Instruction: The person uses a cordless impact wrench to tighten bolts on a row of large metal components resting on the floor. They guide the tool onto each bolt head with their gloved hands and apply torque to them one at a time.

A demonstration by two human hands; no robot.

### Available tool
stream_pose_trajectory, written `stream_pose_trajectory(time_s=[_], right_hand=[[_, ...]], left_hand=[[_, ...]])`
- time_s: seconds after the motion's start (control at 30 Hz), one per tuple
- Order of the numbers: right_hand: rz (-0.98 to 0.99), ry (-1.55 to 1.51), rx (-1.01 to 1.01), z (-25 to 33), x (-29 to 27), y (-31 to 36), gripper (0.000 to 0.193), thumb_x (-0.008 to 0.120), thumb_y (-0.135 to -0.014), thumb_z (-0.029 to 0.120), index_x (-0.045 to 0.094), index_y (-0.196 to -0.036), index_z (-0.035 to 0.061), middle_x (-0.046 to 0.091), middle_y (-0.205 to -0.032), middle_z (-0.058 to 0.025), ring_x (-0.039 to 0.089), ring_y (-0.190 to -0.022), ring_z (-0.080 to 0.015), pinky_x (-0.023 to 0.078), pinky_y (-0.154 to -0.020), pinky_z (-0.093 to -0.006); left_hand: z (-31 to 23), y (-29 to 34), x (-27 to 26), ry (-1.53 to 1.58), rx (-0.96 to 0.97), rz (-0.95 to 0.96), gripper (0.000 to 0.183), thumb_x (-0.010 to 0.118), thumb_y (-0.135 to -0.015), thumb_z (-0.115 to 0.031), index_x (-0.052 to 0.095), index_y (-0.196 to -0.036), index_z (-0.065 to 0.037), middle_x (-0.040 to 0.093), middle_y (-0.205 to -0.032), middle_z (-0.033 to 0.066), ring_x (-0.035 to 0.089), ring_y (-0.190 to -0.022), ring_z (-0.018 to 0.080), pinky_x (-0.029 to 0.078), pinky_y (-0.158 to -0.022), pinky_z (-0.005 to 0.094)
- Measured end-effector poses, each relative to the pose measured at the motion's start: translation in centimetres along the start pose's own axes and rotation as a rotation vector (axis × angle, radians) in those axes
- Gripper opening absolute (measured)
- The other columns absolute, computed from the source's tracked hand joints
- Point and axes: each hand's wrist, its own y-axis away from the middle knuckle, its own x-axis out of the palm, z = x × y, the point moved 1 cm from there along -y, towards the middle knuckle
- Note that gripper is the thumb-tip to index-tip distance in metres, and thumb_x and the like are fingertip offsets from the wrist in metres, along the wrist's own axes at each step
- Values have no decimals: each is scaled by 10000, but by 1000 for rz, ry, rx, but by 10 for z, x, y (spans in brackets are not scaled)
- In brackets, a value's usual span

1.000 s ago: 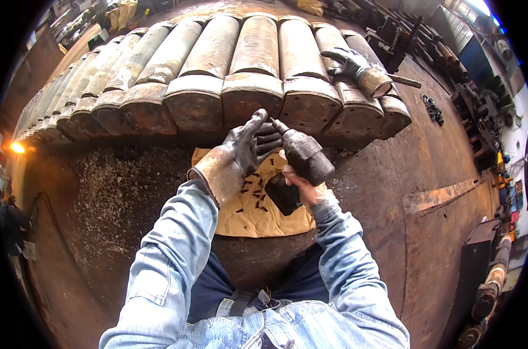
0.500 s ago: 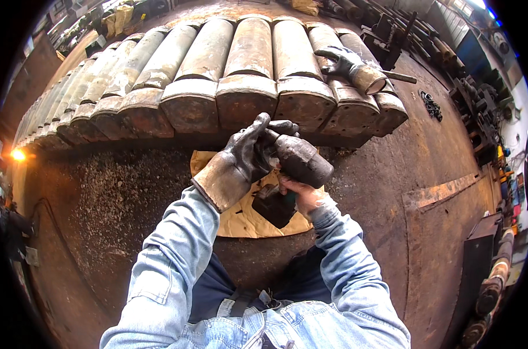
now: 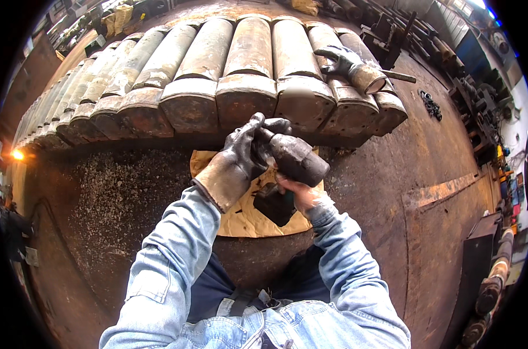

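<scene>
A dark, grimy cordless drill (image 3: 301,161) hangs in front of me, its front end toward my left hand and its rounded rear to the right. My bare right hand (image 3: 303,192) is wrapped round its handle, mostly hidden beneath the body. Below, the blocky battery (image 3: 275,205) juts out above a sheet of brown paper. My left hand (image 3: 246,152), in a black-coated glove with a tan cuff, is closed about the front end; what its fingers pinch there is hidden. A matching loose glove (image 3: 348,67) lies on the metal cylinders ahead.
A long row of worn metal cylinders (image 3: 249,49) with blocky ends runs across ahead. Brown paper (image 3: 240,224) lies on the dirty floor beneath my hands. Beyond the row's right end are a small dark chain (image 3: 431,106) and a raised metal strip (image 3: 444,191).
Both hands and the drill have shifted slightly to the left together. The grip looks the same, and the loose glove has stayed put.
</scene>
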Motion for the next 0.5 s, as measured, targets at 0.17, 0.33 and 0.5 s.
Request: stream_pose_trajectory(time_s=[0.17,0.33,0.5], right_hand=[[9,14,45,-24,-12,-10,360,718,-866,13,642,-1217,10,631,-916,-41,567,-780,-162,469,-722,-308],[81,-158,11,-22,-3,-13,388,722,-861,30,634,-1239,15,621,-908,-33,555,-780,-159,460,-735,-304],[67,-74,42,-26,-7,-14,384,725,-879,87,626,-1246,25,609,-889,-23,547,-789,-157,455,-751,-311]], left_hand=[[2,-12,-2,-279,134,-283,439,527,-1056,-354,704,-1167,33,754,-1072,145,709,-905,171,560,-728,287],[-5,-10,-12,121,-129,-11,538,496,-1058,-425,663,-1219,61,725,-1159,179,702,-1064,291,581,-923,423],[-9,-19,-15,-686,148,-345,491,532,-1052,-411,715,-1152,33,729,-1129,187,708,-990,261,578,-861,378]])
